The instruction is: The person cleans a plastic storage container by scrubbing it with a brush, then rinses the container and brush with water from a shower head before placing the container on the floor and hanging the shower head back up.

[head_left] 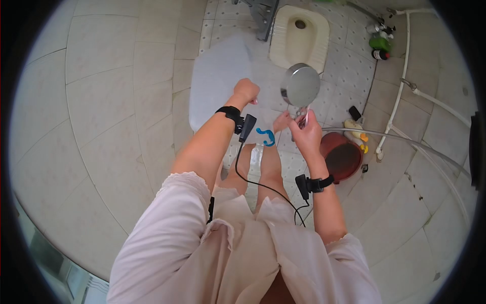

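Note:
My left hand (pixel 246 91) is closed in a fist over the right part of a large pale, translucent white panel (pixel 215 86); whether its fingers grip anything is hidden. A blue curved shape (pixel 266 137) shows near the panel's lower end. My right hand (pixel 307 133) is closed round the handle of a round silver shower head (pixel 300 85), which lies beyond it, below the squat toilet. A grey hose (pixel 374 133) runs off to the right from this hand. Just left of it is a skin-coloured shape, unclear.
A squat toilet (pixel 299 38) is set in the tiled floor, beside a grey folded frame (pixel 263 17). At the right stand a dark red basin (pixel 342 158), a yellow-and-white bottle (pixel 354 126), green and dark bottles (pixel 379 44) and white wall pipes (pixel 402 76).

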### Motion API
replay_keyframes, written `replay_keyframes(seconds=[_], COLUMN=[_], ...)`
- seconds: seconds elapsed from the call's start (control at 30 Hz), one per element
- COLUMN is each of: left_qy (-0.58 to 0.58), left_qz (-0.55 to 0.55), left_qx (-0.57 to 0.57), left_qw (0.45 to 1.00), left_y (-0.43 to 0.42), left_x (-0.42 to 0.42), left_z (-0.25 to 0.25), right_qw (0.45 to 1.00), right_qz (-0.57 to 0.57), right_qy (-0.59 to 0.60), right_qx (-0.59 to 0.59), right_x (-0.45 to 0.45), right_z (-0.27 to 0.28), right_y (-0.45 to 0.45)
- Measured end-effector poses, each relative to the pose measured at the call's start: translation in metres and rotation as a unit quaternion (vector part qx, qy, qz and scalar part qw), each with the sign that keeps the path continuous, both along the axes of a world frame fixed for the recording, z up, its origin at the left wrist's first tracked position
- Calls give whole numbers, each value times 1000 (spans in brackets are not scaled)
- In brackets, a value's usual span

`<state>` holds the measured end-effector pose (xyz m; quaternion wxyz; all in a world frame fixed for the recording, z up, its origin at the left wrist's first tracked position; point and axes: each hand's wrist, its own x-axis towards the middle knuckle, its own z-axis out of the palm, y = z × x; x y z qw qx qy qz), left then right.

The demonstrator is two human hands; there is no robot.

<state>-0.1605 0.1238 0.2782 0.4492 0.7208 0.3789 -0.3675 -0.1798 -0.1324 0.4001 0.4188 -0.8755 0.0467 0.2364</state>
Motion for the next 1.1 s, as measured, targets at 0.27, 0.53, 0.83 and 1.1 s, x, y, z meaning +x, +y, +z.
replay_keyframes(seconds=[0.27, 0.53, 0.83, 1.1], left_qy=[-32, -17, -63, -157], left_qz=[95, 80, 145, 91], left_qx=[-59, -81, -173, -147], left_qw=[993, 993, 972, 972], left_y=[-16, -28, -49, -46], left_x=[-40, -65, -118, -151], left_z=[27, 26, 6, -36], right_qw=[991, 991, 970, 956], right_qz=[94, -2, 230, 281], right_qy=[-33, -98, -19, -47], right_qx=[-94, -96, -73, -70], right_x=[4, 4, -5, -24], right_z=[21, -7, 30, 17], right_y=[20, 20, 52, 64])
